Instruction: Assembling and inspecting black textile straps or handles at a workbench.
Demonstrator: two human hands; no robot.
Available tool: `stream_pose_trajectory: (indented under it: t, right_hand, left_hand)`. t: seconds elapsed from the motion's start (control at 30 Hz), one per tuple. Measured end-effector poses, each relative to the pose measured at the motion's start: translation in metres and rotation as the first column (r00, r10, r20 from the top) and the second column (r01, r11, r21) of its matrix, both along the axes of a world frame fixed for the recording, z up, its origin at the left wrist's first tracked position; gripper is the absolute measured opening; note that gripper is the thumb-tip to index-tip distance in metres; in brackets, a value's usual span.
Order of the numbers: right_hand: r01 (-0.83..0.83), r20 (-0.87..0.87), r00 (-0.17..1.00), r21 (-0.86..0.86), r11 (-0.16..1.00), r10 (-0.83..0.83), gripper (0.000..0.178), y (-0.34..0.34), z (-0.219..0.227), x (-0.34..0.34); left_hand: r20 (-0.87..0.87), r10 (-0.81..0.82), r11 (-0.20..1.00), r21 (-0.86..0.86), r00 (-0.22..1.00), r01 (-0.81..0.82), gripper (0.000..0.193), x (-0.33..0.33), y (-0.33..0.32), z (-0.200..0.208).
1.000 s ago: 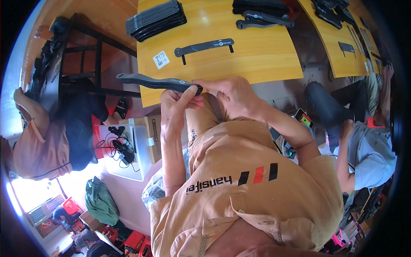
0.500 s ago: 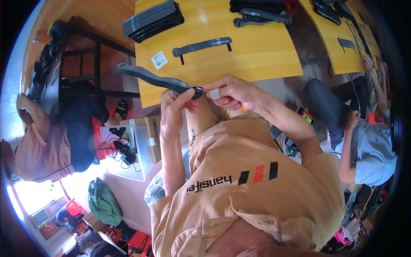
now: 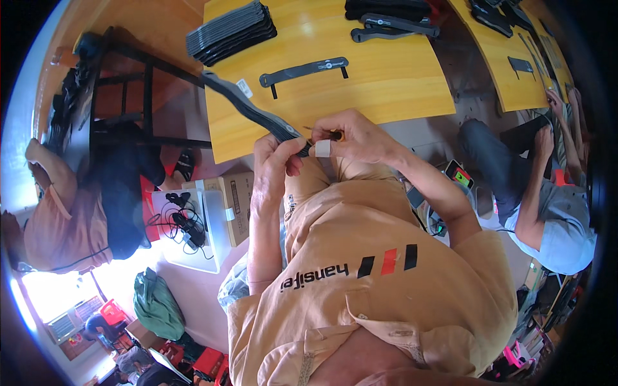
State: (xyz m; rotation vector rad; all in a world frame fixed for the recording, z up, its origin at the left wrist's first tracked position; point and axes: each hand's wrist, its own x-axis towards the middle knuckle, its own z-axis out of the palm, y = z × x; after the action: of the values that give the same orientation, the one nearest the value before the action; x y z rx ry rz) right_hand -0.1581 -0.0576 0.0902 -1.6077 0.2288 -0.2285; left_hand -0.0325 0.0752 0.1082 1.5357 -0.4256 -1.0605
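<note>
My left hand [image 3: 275, 157] is closed around the near end of a stack of dark grey straps [image 3: 248, 110]. The stack slants up and left from my grip, over the edge of the yellow table [image 3: 386, 96]. Close beside it, my right hand [image 3: 357, 136] is closed on a slim orange-handled tool [image 3: 338, 135], whose kind I cannot make out. White tape [image 3: 323, 149] wraps one of its fingers, right by the strap ends. A single dark grey strap [image 3: 302, 71] with two short black tabs lies flat on the table beyond my hands.
At the table's far left sits a neat pile of dark straps [image 3: 232, 31]; more straps [image 3: 394, 27] lie far right. A white label [image 3: 244, 89] is partly behind the held stack. A clear bin [image 3: 215, 225] with black cables stands lower left. Co-workers sit on both sides.
The held stack has swung its far end up and to the right, now partly covering the white label. Both hands have shifted slightly, and the orange handle now shows above my right-hand fingers.
</note>
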Motion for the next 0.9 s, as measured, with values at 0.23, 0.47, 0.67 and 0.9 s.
stream_pose_trajectory:
  t: [0.23,0.47,0.67,0.9]
  right_hand:
    - [-0.282,-0.006,0.958,0.158,0.946,0.286,0.015,-0.006,0.002,-0.005]
    - [-0.265,-0.018,0.963,0.111,0.958,0.269,0.015,0.001,0.019,-0.015]
    - [-0.193,0.115,0.978,0.177,0.965,0.174,0.017,0.007,0.042,-0.019]
    - [-0.222,0.094,0.970,0.716,0.662,0.223,0.016,0.005,0.024,-0.018]
  left_hand:
    - [-0.015,-0.285,0.956,0.063,0.958,0.285,0.018,0.002,0.000,0.016]
    - [-0.110,-0.349,0.934,0.035,0.930,0.355,0.022,0.007,-0.001,0.019]
    - [-0.001,-0.354,0.935,-0.040,0.935,0.353,0.032,-0.009,-0.002,0.022]
    - [-0.199,-0.458,0.882,-0.222,0.866,0.416,0.032,-0.005,0.004,0.017]
